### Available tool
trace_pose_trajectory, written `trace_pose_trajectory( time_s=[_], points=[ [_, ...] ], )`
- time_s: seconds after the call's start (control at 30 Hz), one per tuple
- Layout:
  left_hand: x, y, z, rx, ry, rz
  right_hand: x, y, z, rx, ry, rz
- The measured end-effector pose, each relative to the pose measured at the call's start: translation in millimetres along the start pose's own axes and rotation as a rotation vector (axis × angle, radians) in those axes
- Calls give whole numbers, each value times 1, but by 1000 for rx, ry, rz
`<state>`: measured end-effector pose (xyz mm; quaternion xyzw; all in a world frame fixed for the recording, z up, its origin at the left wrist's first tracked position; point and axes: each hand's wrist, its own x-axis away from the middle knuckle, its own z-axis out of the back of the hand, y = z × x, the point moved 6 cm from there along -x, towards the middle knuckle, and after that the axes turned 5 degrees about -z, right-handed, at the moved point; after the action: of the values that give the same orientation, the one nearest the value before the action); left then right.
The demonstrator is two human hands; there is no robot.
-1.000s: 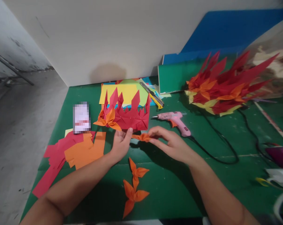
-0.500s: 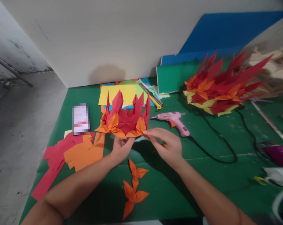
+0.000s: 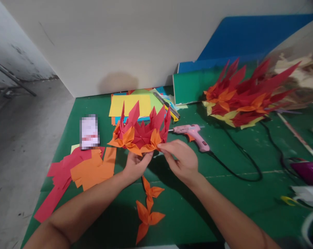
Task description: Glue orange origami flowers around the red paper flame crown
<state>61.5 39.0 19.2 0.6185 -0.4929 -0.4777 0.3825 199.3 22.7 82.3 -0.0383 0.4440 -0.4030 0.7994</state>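
Above the green table, my left hand (image 3: 138,166) grips a red folded-paper crown (image 3: 142,133) from below, its thumb along the lower edge. Pointed red petals stand up around the crown, and orange folded flowers sit along its lower front. My right hand (image 3: 181,157) pinches the right-hand orange paper flower (image 3: 154,141) between thumb and forefinger, against the crown's front. Nearer to me on the table lie two loose orange paper flowers (image 3: 149,221). Just right of the crown is a pink glue gun (image 3: 191,131) on its side, its nozzle tip partly hidden behind the crown.
Red strips (image 3: 60,174) and orange paper (image 3: 92,173) lie left, below a phone-like object (image 3: 89,132). Coloured sheets (image 3: 130,103) and a utility knife (image 3: 173,112) are behind. A larger red-and-orange paper piece (image 3: 244,93) stands back right. The glue gun's black cord (image 3: 239,178) loops rightward.
The crown has shifted slightly right and tilted in my hands. My left hand moved a little right with it; my right hand still pinches the orange flower.
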Motion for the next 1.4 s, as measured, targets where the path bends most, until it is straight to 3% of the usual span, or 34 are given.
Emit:
trace_pose_trajectory(
  time_s=[0.4,0.67,0.97,1.23,1.4],
  points=[
    [-3,11,-3,134,30,119,0,-4,-3,204,16,74],
    [-3,7,3,55,119,151,0,-9,-6,229,0,89],
    [-4,9,-3,-24,1,175,-5,-5,14,290,142,76],
    [-2,7,-5,-130,-102,108,-7,-8,14,366,143,150],
    [-2,5,-6,-109,-89,163,-8,-8,13,458,127,128]
  ],
)
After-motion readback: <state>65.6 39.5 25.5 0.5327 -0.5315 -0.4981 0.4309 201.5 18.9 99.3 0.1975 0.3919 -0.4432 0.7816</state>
